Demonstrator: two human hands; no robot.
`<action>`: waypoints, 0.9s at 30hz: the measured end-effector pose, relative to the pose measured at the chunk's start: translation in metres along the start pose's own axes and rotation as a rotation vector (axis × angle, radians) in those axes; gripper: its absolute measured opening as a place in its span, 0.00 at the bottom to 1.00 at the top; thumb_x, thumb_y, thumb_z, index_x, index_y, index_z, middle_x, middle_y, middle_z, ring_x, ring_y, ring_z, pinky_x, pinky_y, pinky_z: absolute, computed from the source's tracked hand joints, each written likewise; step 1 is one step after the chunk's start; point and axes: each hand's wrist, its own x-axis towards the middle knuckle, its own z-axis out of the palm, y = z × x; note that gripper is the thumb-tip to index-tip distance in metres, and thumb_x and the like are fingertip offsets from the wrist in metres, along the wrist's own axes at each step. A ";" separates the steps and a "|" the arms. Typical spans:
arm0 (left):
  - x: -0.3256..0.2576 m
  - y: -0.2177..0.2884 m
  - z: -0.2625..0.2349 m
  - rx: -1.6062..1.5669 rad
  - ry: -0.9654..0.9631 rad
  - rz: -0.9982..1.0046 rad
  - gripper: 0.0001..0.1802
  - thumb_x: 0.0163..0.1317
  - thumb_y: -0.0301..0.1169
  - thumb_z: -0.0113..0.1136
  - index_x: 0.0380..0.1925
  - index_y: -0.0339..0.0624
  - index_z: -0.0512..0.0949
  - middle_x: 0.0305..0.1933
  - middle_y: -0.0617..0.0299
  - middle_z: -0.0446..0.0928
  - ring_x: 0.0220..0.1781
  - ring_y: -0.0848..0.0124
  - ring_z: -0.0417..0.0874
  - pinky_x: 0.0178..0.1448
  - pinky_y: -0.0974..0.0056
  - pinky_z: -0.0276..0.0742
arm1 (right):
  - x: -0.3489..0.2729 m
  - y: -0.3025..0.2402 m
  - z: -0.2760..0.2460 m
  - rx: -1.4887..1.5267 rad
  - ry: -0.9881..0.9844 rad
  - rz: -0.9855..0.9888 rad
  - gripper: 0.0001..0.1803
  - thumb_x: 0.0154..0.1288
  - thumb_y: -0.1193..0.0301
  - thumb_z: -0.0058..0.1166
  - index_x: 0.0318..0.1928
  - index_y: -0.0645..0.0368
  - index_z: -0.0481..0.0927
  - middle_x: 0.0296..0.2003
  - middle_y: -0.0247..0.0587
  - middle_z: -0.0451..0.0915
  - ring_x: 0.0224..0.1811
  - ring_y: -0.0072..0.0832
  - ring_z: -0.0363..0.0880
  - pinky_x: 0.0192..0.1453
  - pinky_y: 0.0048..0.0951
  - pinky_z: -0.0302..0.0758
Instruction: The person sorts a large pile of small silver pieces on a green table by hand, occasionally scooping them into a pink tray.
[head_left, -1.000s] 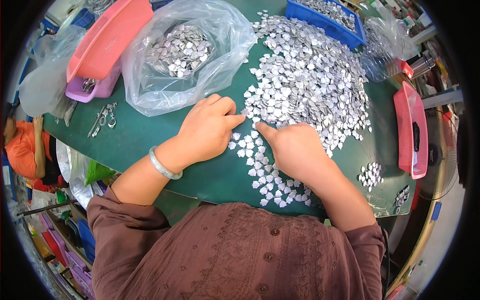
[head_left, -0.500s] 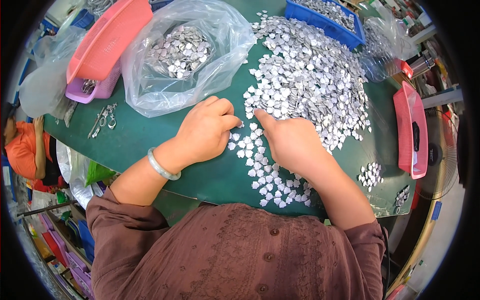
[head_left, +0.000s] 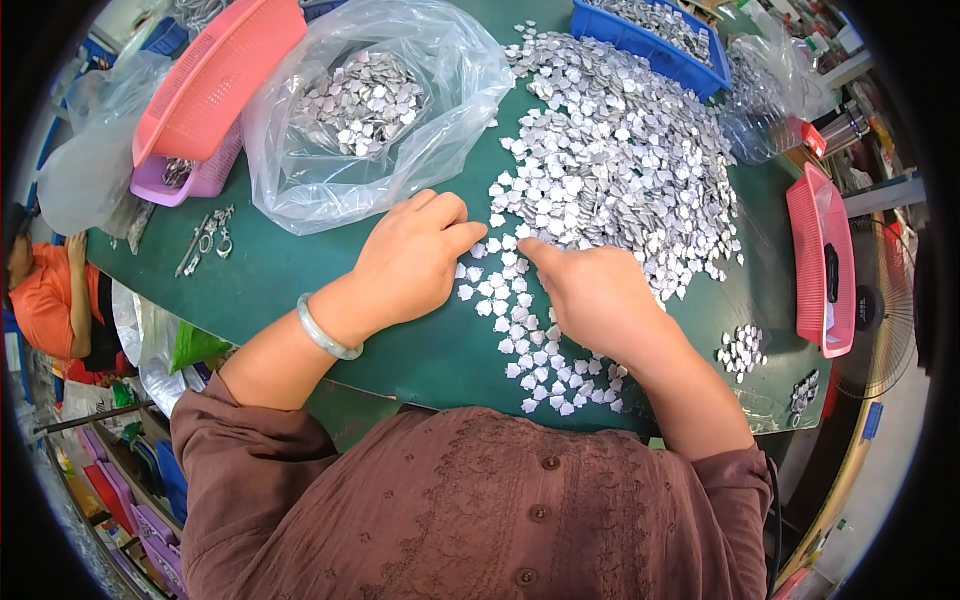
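Observation:
A big heap of small silvery metal charms (head_left: 620,150) covers the middle of the green table (head_left: 430,350). A loose trail of charms (head_left: 545,365) runs from its near-left edge toward me. My left hand (head_left: 415,255), with a pale bangle on the wrist, is curled beside the heap's left edge. One fingertip points at the charms; what its folded fingers hold, if anything, is hidden. My right hand (head_left: 590,295) reaches over the top of the trail, index finger stretched out and touching charms. Its other fingers are bent under and mostly hidden.
A clear plastic bag (head_left: 290,185) of charms stands at the back left, beside stacked pink and purple baskets (head_left: 200,90). A blue tray (head_left: 650,50) sits behind the heap. To the right are a pink basket (head_left: 810,215) and a small charm pile (head_left: 741,352). Another person (head_left: 50,300) is at far left.
My right index fingertip has drawn back slightly toward me and to the right. My left fingertip has lifted slightly away from the trail. Some loose charms have shifted a little.

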 end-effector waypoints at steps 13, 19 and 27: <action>-0.001 0.002 -0.003 -0.045 0.009 -0.002 0.25 0.48 0.13 0.52 0.47 0.39 0.80 0.43 0.56 0.76 0.45 0.56 0.75 0.50 0.57 0.75 | -0.020 0.006 -0.004 0.078 0.107 0.080 0.20 0.56 0.76 0.51 0.51 0.57 0.80 0.24 0.43 0.81 0.29 0.43 0.82 0.34 0.41 0.76; 0.004 0.011 0.001 -0.054 -0.061 0.143 0.25 0.49 0.14 0.53 0.49 0.40 0.80 0.51 0.55 0.77 0.53 0.54 0.75 0.59 0.56 0.72 | -0.047 0.019 -0.008 0.127 0.261 0.078 0.16 0.56 0.79 0.51 0.45 0.58 0.82 0.27 0.43 0.77 0.34 0.43 0.78 0.39 0.41 0.75; -0.002 0.016 -0.002 -0.113 -0.180 0.153 0.23 0.49 0.15 0.54 0.48 0.40 0.80 0.53 0.54 0.76 0.56 0.54 0.74 0.62 0.55 0.70 | -0.091 0.019 0.002 0.148 0.273 0.107 0.17 0.54 0.81 0.53 0.46 0.64 0.80 0.33 0.44 0.73 0.37 0.44 0.74 0.41 0.40 0.74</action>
